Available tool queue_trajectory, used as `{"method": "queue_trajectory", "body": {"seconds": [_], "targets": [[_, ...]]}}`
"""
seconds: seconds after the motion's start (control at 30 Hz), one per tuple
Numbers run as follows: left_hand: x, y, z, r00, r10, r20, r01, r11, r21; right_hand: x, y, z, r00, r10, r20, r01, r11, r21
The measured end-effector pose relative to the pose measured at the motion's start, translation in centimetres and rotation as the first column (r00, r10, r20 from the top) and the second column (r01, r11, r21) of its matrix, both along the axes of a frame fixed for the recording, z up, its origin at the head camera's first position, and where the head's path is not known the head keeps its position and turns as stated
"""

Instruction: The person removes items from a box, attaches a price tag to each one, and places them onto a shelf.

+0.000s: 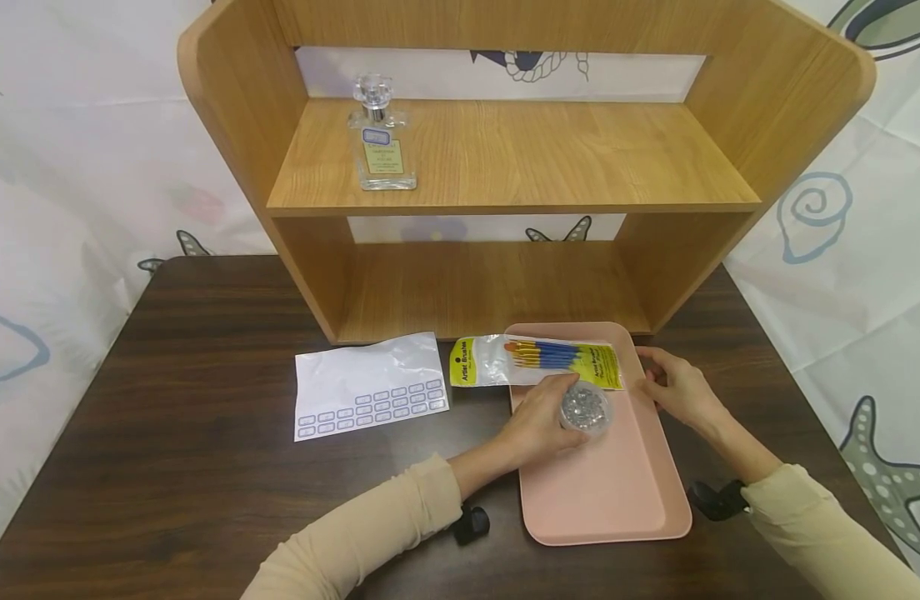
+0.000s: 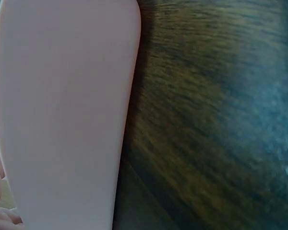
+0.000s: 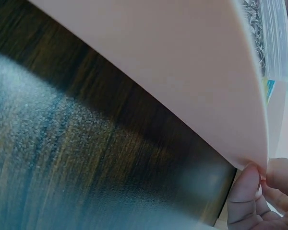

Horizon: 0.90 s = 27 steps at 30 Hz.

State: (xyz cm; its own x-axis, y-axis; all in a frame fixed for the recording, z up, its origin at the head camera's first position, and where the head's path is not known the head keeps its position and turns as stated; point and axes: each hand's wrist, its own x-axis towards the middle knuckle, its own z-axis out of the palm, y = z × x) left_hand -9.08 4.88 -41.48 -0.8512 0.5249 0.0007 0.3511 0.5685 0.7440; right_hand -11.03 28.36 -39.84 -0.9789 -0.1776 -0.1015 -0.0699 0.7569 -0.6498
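My left hand (image 1: 538,423) holds a round clear tub (image 1: 586,408) of small silvery pieces over the pink tray (image 1: 591,492). Thumb and fingers are curled round the tub's left side. At the tray's right rim, my right hand (image 1: 676,385) pinches the edge between thumb and fingers, as the right wrist view also shows. A pack of artist brushes (image 1: 538,360) with blue handles lies across the far part of the tray, its left end sticking out past the rim. In the left wrist view, the tray's pale outer side (image 2: 67,105) takes up the left half.
Behind the tray stands a two-tier wooden shelf (image 1: 512,154), with a glass perfume bottle (image 1: 385,158) on its upper board. Left of the tray, a white sheet of small blue-edged labels (image 1: 373,387) lies on the dark wooden table (image 1: 167,433). Printed cloth hangs around.
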Motion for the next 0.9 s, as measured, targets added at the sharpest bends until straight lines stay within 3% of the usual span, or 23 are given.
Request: {"method": "queue_trajectory", "body": {"seconds": [0.9], "targets": [[0.32, 0.19, -0.38, 0.998, 0.036, -0.044, -0.037, 0.999, -0.013, 0.10, 0.02, -0.01, 1.000, -0.001, -0.003, 0.001, 1.000, 0.014]]}}
